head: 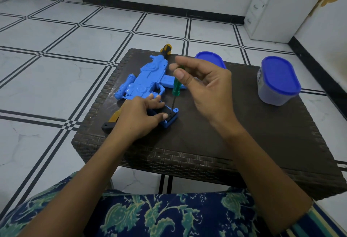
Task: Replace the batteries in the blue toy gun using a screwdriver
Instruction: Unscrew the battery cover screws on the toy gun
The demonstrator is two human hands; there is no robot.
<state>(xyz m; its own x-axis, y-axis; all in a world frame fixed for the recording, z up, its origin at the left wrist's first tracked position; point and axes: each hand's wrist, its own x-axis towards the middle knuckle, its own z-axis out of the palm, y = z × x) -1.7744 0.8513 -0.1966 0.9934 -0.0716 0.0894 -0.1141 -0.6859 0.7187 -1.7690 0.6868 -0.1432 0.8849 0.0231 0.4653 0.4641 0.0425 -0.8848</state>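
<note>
Head view looks down on a dark woven surface (244, 124) standing on the tiled floor. The blue toy gun (144, 79) lies flat on its left half, muzzle pointing away, with its grip end nearest the person. A blue-lidded container (277, 82) stands well apart at the right, and a second blue lid (208, 58) shows behind the right hand.

The left hand (139, 118) presses down on the gun's grip, fingers curled round it to steady it. The right hand (204, 86) pinches the top of a green-handled screwdriver (176, 86), held nearly upright. Its tip rests on the black battery cover (172, 115) at the base of the grip.

The cover is still on and no batteries are in sight. So the work is probably at the screw stage, though loosening or retightening cannot be told apart. If loosening, the battery swap and the closing-up both remain.
</note>
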